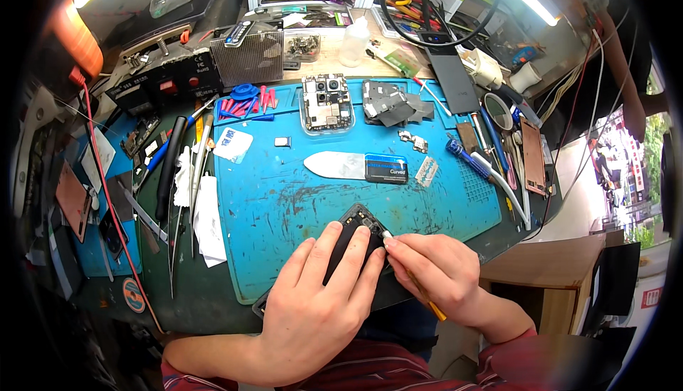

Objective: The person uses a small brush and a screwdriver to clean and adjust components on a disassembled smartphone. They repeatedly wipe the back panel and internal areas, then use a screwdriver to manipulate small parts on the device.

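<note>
A dark phone frame with small parts showing at its top corner lies slantwise at the near edge of the blue work mat. My left hand covers much of it. Its fingers spread over the frame and hold it down, while the thumb is hidden. At the frame's right edge, my right hand pinches a thin tool with a yellow-brown handle. A white tip shows by those fingertips, against the frame's upper right side. Whether it is a brush or a swab I cannot tell.
Beyond my hands lie a curved metal pry blade and a razor blade. An opened phone board rests on a clear box. Tweezers and knives line the left; screwdrivers and a blue-handled brush line the right.
</note>
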A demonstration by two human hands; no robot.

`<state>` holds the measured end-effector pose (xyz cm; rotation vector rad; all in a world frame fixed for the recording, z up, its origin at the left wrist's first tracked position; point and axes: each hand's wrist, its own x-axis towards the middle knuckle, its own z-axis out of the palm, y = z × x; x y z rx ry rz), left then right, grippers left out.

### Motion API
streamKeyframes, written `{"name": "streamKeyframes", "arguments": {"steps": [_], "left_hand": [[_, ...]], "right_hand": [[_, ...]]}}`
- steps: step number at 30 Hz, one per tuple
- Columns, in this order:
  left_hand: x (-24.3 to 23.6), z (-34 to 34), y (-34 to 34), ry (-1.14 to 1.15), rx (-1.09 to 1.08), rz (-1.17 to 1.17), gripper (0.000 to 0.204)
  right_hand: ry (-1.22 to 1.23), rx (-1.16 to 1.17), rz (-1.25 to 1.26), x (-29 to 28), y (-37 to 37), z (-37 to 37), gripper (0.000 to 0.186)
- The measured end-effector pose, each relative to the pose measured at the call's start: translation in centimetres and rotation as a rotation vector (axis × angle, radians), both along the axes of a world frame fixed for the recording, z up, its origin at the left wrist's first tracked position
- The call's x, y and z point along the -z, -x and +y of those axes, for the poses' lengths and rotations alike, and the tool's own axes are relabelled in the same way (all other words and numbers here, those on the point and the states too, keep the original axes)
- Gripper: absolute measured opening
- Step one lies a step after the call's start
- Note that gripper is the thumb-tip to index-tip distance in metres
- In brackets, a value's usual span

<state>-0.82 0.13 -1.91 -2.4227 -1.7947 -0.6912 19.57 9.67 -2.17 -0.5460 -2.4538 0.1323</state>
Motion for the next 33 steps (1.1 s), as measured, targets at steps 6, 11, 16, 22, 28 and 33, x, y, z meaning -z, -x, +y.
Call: {"name": "streamKeyframes", "arguments": {"steps": [6,11,16,22,28,33], "left_hand": [[-1.2,0.1,0.3,0.087,0.057,-0.051,0.048],[-2.7,0.1,1.5,0.196,0.122,-0.246,0.071],[-2.4,-0.9,2.3,0.158,0.178,-0.407,0.071],[-0.5,-1.8,4.0,0.049,0.254,-0.536,0.071],[0.0,-1.9,4.7,-0.039,0.287,-0.531,0.069],[0.0,-2.1,4.5,-0.061,0.311,-0.517,0.069]], "right_hand": [[0.258,0.056,0.268,0.8,-1.6,0.2,0.03],[0.597,0.121,0.543,1.3,-2.1,0.2,0.023],[0.631,-0.046,0.636,0.7,-2.3,0.4,0.029],[0.708,-0.3,0.791,0.9,-1.6,-0.8,0.037],[0.888,-0.371,0.849,0.5,-1.8,-2.0,0.04],[0.818,-0.434,0.824,0.0,-2.0,-2.0,0.046]]}}
